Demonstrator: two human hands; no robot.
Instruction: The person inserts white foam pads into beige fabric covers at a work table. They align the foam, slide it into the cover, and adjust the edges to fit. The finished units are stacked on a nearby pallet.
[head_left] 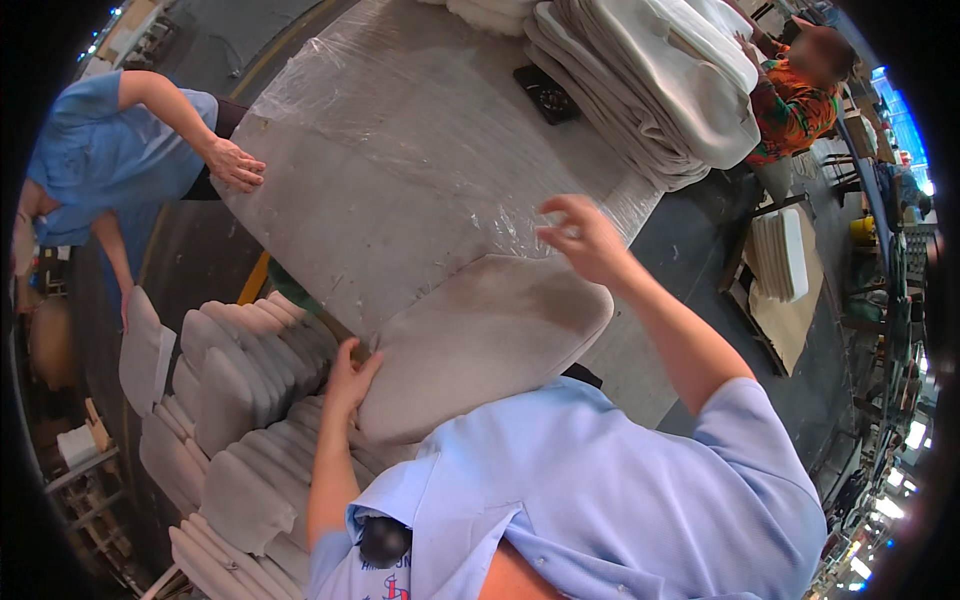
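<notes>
A beige-grey padded cushion (480, 335) with rounded corners lies at the near edge of the table, close against my body. At the cushion's left edge is my left hand (350, 382), thumb and fingers gripping its side. My right hand (588, 240) is raised over the cushion's far right corner. Its fingers are curved and apart, with nothing visible in them. Under the cushion, clear plastic film covers the grey table (370, 190).
Stacked grey cushions (255, 370) stand to my left below the table. A co-worker in blue (130, 140) rests a hand on the table's left edge. Layered covers (650, 80) and a dark flat item (547, 95) lie at the far right, beside another person (800, 95). White pads (780, 255) sit on a right-hand stand.
</notes>
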